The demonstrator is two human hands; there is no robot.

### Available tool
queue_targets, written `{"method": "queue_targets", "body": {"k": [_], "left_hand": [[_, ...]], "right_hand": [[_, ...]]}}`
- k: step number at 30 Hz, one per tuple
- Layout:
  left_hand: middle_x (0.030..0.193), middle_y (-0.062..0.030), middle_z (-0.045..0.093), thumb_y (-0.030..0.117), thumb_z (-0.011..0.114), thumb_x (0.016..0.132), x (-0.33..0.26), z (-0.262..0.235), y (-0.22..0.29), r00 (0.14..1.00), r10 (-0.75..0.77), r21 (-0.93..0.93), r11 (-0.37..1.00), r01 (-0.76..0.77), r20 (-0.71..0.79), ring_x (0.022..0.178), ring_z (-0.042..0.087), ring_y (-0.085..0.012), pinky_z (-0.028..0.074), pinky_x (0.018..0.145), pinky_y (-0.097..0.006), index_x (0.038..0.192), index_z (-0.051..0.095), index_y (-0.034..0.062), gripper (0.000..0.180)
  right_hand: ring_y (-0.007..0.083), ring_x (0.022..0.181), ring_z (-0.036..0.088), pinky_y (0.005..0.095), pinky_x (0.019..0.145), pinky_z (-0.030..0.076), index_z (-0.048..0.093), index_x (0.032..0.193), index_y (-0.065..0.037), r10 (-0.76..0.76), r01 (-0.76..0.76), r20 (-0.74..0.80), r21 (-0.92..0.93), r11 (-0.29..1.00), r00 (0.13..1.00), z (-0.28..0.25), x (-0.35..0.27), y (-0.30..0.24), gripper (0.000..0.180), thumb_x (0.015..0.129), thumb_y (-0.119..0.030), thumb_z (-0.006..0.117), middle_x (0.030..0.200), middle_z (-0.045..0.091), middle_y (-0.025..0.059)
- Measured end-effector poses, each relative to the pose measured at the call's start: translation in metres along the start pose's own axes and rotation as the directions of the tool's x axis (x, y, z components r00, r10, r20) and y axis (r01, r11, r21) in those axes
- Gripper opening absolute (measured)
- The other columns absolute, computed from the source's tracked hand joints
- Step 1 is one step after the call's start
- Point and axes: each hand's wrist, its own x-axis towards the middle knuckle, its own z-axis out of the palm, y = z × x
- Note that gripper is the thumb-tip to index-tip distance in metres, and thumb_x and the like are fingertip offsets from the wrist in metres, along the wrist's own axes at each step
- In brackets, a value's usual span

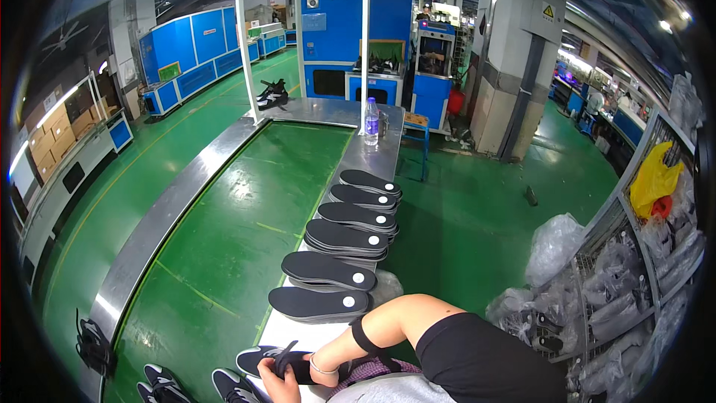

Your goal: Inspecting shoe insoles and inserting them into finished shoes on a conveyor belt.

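My right hand point(282, 382) is at the bottom edge, with its fingers closed on a black shoe point(257, 362) that lies on the near end of the steel table point(371, 155). A thin bracelet is on the wrist and a black strap circles the forearm. My bent arm in a black sleeve comes in from the lower right. My left hand is out of sight. Just beyond the shoe, several piles of black insoles point(319, 302) with white round marks run in a row along the table, away from me.
A long green conveyor belt point(246, 209) with steel borders runs to the left of the table. More black shoes point(160, 384) lie at its near end, and one pair point(272, 94) at the far end. A water bottle point(371, 121) stands further up the table. Wire racks with bagged goods point(626, 283) stand on the right.
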Motion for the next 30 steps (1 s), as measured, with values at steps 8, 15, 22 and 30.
{"method": "queue_targets", "body": {"k": [8,15,22,30], "left_hand": [[0.092,-0.0158,0.051,0.005,0.057,0.072,-0.053,-0.065,-0.02,0.862,-0.049,0.099,0.989,0.114,-0.505,0.086,0.05,-0.0286,0.039,0.077,-0.035,0.101,0.045,-0.0024,0.033],[0.101,-0.0139,0.05,0.02,0.067,0.068,-0.114,-0.08,-0.1,0.698,-0.708,-0.686,0.561,0.463,-0.106,0.093,0.049,-0.0201,0.039,0.082,-0.031,0.108,0.043,-0.0044,0.053],[0.105,-0.0291,0.045,0.019,0.063,0.063,-0.107,-0.045,-0.07,0.903,-0.429,-0.183,0.889,0.419,-0.017,0.102,0.044,-0.0382,0.039,0.086,-0.038,0.109,0.038,-0.0084,0.059],[0.108,-0.0121,0.045,0.018,0.056,0.08,-0.092,-0.045,-0.054,0.846,-0.459,-0.544,0.652,0.528,0.271,0.093,0.049,-0.0171,0.045,0.074,-0.028,0.122,0.033,-0.0037,0.053]], "right_hand": [[0.0296,0.081,0.059,0.0381,0.083,0.039,0.063,0.079,-0.003,0.226,-0.139,-0.293,0.288,0.947,0.929,0.013,-0.009,0.0,0.027,0.059,-0.02,0.056,0.082,0.061,0.0182],[0.0262,0.067,0.058,0.0393,0.077,0.037,0.055,0.067,-0.006,0.263,-0.194,-0.669,0.177,0.965,0.695,0.005,-0.035,-0.018,0.019,0.067,-0.025,0.058,0.062,0.058,0.0119],[0.0273,0.071,0.057,0.0463,0.082,0.03,0.056,0.078,-0.006,0.335,-0.187,-0.606,0.296,0.937,0.721,0.016,-0.031,-0.03,0.024,0.073,-0.03,0.055,0.067,0.059,0.0125],[0.0242,0.083,0.055,0.0433,0.089,0.028,0.056,0.097,-0.007,0.346,-0.06,-0.736,0.385,0.921,0.582,0.026,-0.062,-0.032,0.032,0.079,-0.033,0.051,0.079,0.059,0.01]]}}
